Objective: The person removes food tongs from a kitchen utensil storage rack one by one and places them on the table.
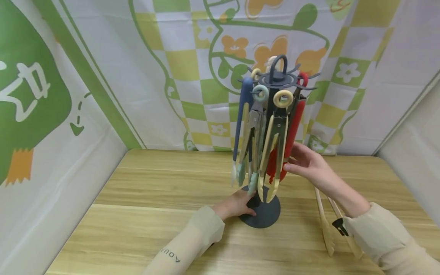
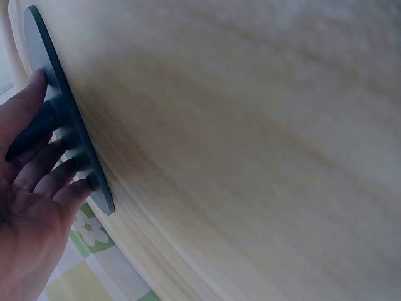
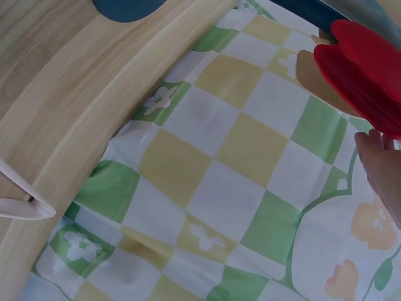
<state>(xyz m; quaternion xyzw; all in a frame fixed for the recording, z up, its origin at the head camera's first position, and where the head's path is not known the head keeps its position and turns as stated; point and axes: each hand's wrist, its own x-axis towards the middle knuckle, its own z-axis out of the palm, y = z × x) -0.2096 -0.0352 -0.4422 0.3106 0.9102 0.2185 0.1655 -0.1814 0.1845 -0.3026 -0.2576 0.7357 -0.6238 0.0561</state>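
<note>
Red tongs (image 1: 295,126) pinched by right grip (image 1: 311,165); left grip (image 1: 238,203), spread, presses base (image 1: 262,218) inside table edge (image 1: 172,152).

At the fingers of the right hand (image 1: 309,162), we see long-handled tongs (image 1: 294,130) in bright red with silvery metal edging. Left of those fingers we find slim cream-edged tongs (image 1: 266,152) with dark inner arms, silvery metal tongs (image 1: 253,120) tipped and ringed in mint green, and long blue-handled tongs (image 1: 240,118) with whitish tips. Under the left hand's (image 1: 237,203) fingers, the flat round base (image 1: 262,219) is plain dark grey; around them we see a light-brown, grain-streaked wooden tabletop (image 1: 154,183). Beyond both hands' fingers, white cloth (image 1: 213,107) carries yellow-and-green checks, white flowers and orange blooms.
</note>
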